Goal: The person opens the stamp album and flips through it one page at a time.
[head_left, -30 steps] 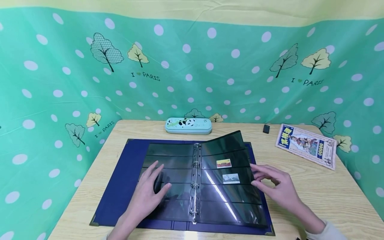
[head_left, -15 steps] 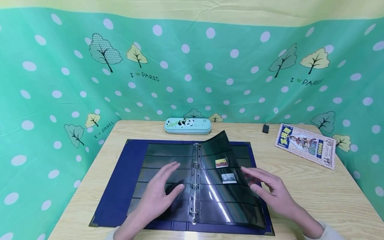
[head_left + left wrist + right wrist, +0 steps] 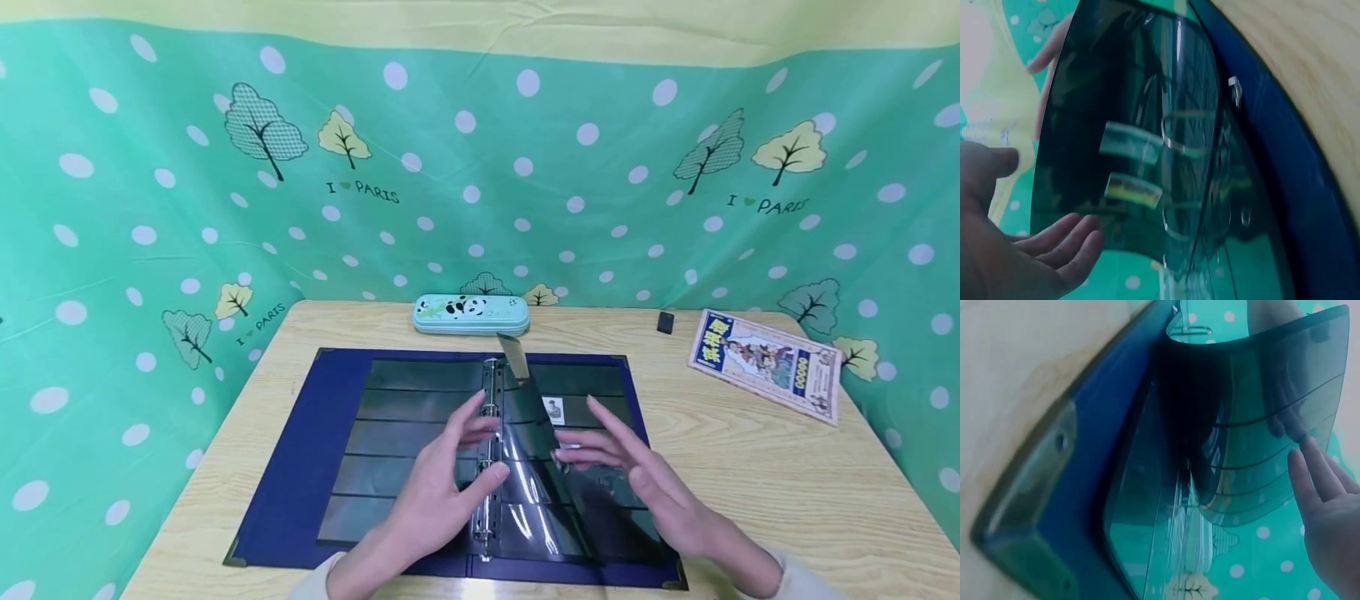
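A dark, glossy stamp album page (image 3: 536, 467) stands curved upright from the metal rings (image 3: 487, 500) of an open blue binder (image 3: 288, 475). My right hand (image 3: 667, 496) has its fingers extended, their tips at the back of this page. Opposite, my left hand (image 3: 442, 483) hovers over the left page and the rings, fingers spread, holding nothing. Through the raised page, the left wrist view shows a grey stamp (image 3: 1130, 142) and a red-and-yellow stamp (image 3: 1133, 190). On the page beneath at right, a pale stamp (image 3: 554, 410) shows; my right hand hides part of that page.
Behind the binder lies a light blue panda pencil case (image 3: 471, 314). A small black block (image 3: 665, 322) and a printed booklet (image 3: 765, 364) lie at the back right of the wooden table (image 3: 810, 492). A green dotted cloth (image 3: 480, 208) hangs behind and at both sides.
My right hand has moved left, swinging the page up from the right until it stands near the rings. My left hand has shifted right. A stamp on the page beneath has come into view.
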`<act>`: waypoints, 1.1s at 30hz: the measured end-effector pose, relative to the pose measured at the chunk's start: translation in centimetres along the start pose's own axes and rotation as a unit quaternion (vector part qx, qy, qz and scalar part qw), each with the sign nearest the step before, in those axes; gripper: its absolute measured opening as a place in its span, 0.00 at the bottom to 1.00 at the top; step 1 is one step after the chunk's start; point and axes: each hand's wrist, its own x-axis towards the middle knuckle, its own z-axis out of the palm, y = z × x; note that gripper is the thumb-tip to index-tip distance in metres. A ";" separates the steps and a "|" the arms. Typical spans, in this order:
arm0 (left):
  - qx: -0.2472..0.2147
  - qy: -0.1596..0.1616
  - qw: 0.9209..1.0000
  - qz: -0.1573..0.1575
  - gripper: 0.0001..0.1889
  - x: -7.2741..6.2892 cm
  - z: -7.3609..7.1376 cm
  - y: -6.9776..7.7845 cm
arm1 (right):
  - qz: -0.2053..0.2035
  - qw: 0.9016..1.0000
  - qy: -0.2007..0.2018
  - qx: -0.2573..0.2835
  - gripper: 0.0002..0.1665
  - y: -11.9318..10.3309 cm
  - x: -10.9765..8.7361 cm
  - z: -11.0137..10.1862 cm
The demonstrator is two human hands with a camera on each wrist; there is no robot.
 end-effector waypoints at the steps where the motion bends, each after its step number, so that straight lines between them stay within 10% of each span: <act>1: -0.012 -0.003 1.000 0.004 0.45 0.0 0.2 0.1 | 0.005 1.000 -0.009 0.009 0.37 0.0 0.0 0.1; 14: -0.052 0.016 0.997 -0.058 0.67 0.0 2.5 0.9 | 0.030 0.992 -0.094 0.084 0.50 0.5 0.6 1.5; 33: -0.066 -0.009 0.998 -0.018 0.56 -0.5 1.0 0.1 | -0.001 0.997 -0.052 0.064 0.49 1.2 -0.2 0.8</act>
